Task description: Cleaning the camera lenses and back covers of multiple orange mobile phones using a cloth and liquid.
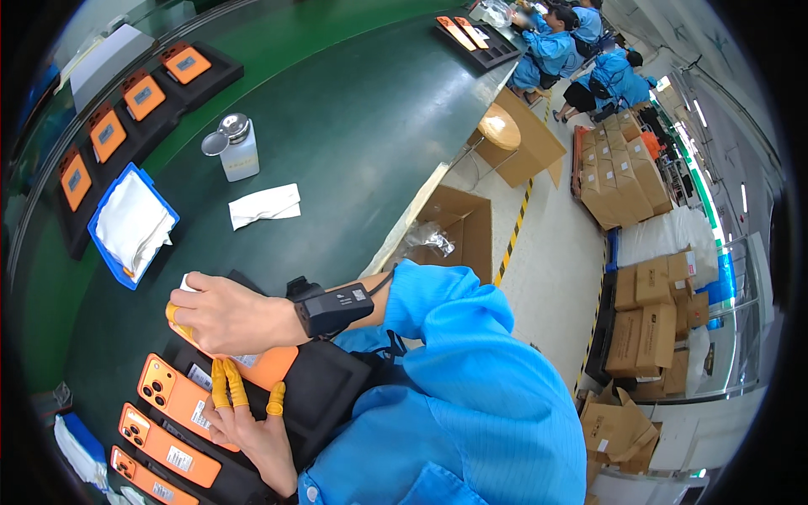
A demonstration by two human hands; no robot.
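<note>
An orange phone (275, 367) lies in a black foam tray (330, 389), its left part covered by my hands. My right hand (225, 313), with a black device strapped to the wrist, is closed over the phone's left part. A bit of white wipe (188, 283) shows at its fingers, and a yellow finger cot covers one fingertip. My left hand (254, 427) reaches in from below with fingers stretched and apart. Its yellow-cotted fingertips touch the phone's near edge. Beside it, another orange phone (174, 394) with three camera lenses and a white label lies partly under that hand.
More orange phones (172, 450) lie in trays at lower left, others (145, 97) along the far side. A blue tray (99, 227) holds white wipes (133, 220). A pump bottle (241, 160) stands near a folded wipe (264, 206). Beyond the bench edge are an open carton (470, 227) and co-workers (551, 52).
</note>
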